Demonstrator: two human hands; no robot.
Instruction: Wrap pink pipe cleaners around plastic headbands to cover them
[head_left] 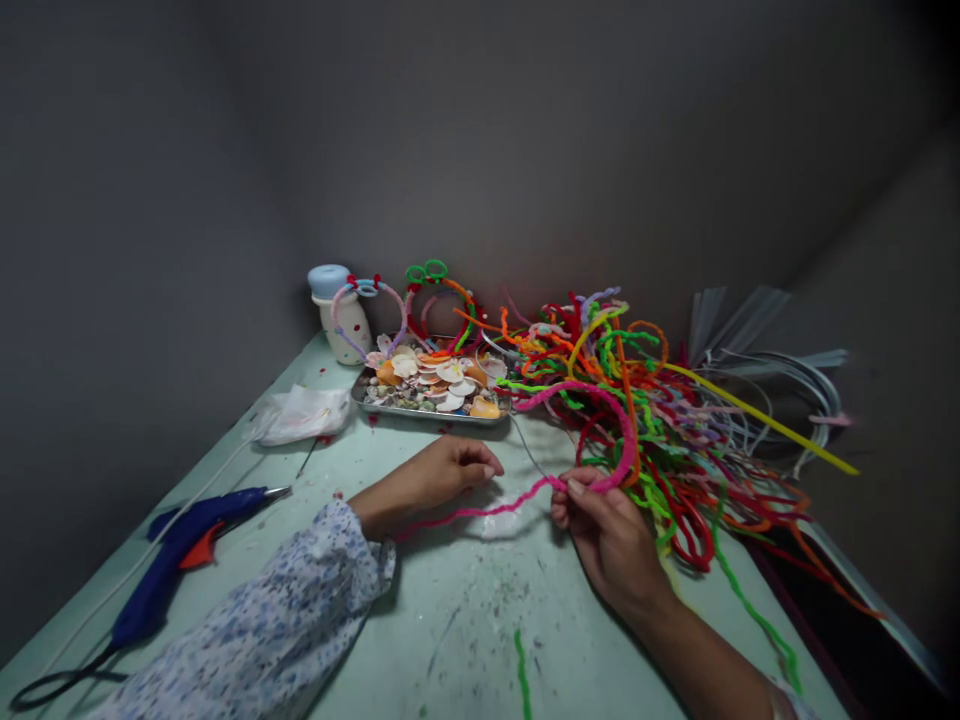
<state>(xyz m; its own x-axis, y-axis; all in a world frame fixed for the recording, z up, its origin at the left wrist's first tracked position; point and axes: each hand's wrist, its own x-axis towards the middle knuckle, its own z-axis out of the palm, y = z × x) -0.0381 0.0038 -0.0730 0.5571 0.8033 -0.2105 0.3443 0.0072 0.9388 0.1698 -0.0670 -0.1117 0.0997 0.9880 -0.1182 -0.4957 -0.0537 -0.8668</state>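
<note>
A curved pink pipe-cleaner ring (624, 425) stands up from my right hand (604, 530), whose thumb and fingers are pinched on it. From that pinch a loose pink strand (487, 512) trails left over the table and passes behind my left wrist. My left hand (454, 472) hovers near the middle of the table, fingers curled and the thumb side facing right; whether anything lies between its fingers is hidden. A thin grey wire (529, 447) runs from near the tray down to my right fingertips.
A metal tray (431, 412) of shells stands at the back, beside decorated rings (401, 310) and a blue-lidded jar (345, 325). At left are a plastic bag (304, 415) and a blue glue gun (184, 550). Tangled pipe cleaners (690, 430) fill the right; a green strand (522, 675) lies in front.
</note>
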